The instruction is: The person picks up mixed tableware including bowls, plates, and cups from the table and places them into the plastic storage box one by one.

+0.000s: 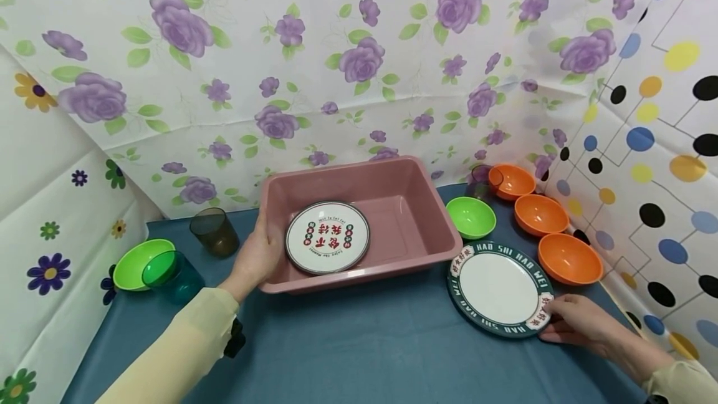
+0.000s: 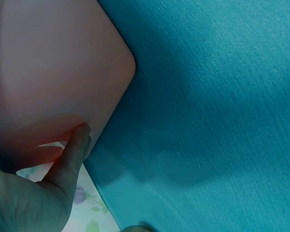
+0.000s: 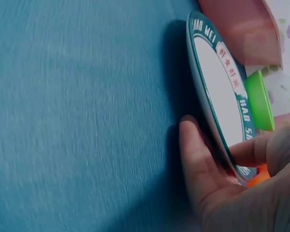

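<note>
Probably a staged tabletop booth: patterned sheets (image 1: 359, 48) wall it.

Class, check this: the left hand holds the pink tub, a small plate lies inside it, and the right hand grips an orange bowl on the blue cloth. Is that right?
Not quite. The right hand grips the rim of the green-rimmed plate, not an orange bowl; the head and right wrist views both show it. The rest stands: the left hand holds the pink tub, the small plate lies inside it, and all sits on the blue cloth.
</note>
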A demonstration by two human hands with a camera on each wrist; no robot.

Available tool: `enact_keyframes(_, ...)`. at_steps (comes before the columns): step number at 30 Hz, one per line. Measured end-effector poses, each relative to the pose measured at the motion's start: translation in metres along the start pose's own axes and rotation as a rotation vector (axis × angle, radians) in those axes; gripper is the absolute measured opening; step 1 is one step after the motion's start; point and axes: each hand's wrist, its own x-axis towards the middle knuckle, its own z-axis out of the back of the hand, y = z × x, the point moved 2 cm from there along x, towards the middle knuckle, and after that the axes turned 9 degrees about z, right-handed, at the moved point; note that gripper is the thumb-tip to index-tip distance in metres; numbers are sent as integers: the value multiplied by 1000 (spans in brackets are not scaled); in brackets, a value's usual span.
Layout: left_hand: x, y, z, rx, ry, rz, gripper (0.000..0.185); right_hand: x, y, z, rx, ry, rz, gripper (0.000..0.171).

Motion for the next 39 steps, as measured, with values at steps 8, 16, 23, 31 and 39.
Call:
enact_keyframes(8, 2, 1, 1, -9, 0, 0, 69, -6, 7, -10, 38, -53, 92, 46)
enact_keyframes(16, 2, 0, 2, -3, 7, 14, 69, -11, 10, -19, 298, -175, 72, 43)
enact_keyframes(23, 1, -2, 1, 1, 20, 6, 71, -11, 11, -25, 440, -208, 62, 62)
enact_keyframes(31, 1, -1, 0, 7, 21, 29, 71, -7, 13, -36, 373, -310, 62, 80)
enact_keyframes(39, 1, 0, -1, -2, 20, 37, 70, -13, 15, -36, 318, -248, 135, 89)
